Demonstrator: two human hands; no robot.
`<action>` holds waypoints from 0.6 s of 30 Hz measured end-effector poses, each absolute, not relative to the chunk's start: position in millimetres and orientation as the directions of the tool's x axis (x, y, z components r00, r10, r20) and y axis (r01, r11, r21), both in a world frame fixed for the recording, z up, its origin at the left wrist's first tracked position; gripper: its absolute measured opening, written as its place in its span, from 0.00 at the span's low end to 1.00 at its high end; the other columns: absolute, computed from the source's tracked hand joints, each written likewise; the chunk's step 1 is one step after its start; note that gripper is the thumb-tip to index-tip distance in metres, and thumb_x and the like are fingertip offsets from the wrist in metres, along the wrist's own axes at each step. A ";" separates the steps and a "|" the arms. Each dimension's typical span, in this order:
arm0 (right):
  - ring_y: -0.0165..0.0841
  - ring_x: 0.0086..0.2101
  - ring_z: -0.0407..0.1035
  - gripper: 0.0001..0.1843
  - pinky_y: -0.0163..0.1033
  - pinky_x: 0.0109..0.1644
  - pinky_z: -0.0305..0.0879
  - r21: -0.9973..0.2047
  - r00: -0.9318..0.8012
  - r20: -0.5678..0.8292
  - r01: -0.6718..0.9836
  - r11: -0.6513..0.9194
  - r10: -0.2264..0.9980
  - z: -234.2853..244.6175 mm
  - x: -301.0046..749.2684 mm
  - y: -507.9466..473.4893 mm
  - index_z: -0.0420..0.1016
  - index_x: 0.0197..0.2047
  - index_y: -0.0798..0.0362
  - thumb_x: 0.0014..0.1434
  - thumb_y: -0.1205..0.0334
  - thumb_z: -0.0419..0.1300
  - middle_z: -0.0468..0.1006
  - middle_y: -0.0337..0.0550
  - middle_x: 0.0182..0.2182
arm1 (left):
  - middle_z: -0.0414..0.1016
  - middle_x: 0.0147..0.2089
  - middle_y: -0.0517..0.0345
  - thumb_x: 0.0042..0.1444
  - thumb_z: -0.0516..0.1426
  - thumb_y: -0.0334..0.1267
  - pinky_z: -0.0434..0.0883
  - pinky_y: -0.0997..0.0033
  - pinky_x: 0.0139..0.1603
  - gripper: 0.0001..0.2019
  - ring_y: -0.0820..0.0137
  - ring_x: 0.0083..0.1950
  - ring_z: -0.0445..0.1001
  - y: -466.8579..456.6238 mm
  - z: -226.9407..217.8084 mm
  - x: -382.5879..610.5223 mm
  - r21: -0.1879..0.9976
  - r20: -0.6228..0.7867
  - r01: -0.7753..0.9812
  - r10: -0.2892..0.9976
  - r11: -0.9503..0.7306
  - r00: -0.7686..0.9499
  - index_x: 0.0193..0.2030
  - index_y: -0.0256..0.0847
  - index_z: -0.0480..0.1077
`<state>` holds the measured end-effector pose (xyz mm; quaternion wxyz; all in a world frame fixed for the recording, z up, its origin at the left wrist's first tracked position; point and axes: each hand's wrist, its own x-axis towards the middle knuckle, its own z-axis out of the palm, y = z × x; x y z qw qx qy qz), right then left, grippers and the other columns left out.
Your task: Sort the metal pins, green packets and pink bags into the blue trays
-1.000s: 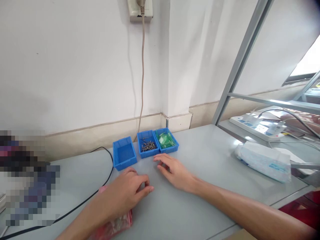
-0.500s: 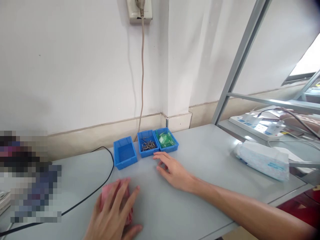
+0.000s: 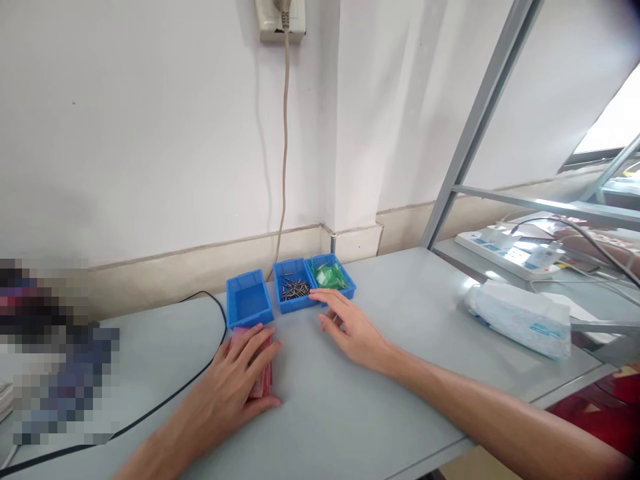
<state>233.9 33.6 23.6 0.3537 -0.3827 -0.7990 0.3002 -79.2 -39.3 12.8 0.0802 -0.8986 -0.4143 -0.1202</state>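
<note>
My left hand [image 3: 235, 370] lies over a pink-red flat bundle [image 3: 264, 381], fingers across its top and thumb along its near right side. What the bundle is made of is mostly hidden under the fingers. The bundle's far end is close to the bare-bottomed blue bin [image 3: 249, 303]. My right hand [image 3: 355, 330] is open and loosely curved, its fingertips at the front edge of two more blue bins. One of these, the middle bin [image 3: 295, 308], contains a heap of metal screws or nails [image 3: 295, 288]; the right one has green plastic pieces [image 3: 330, 275].
All this is on a grey tabletop [image 3: 305, 400] against the wall. A black cable [image 3: 185, 387] crosses its left side. A soft white-blue tissue pack [image 3: 517, 320] lies at the right, beside a metal frame [image 3: 470, 127]. Power strips [image 3: 505, 253] stand beyond it.
My left hand has slid forward and slightly right with the pink-red bundle, toward the left blue bin. My right hand has shifted a little forward and right.
</note>
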 end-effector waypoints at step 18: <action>0.40 0.46 0.77 0.20 0.47 0.52 0.74 -0.559 -0.513 0.399 0.521 0.645 0.760 26.4 234.2 33.2 0.71 0.68 0.47 0.76 0.63 0.53 0.76 0.51 0.61 | 0.76 0.59 0.49 0.75 0.54 0.55 0.72 0.50 0.59 0.24 0.52 0.57 0.76 -10.1 76.8 -20.4 0.142 0.153 0.888 0.896 -0.438 0.418 0.72 0.52 0.70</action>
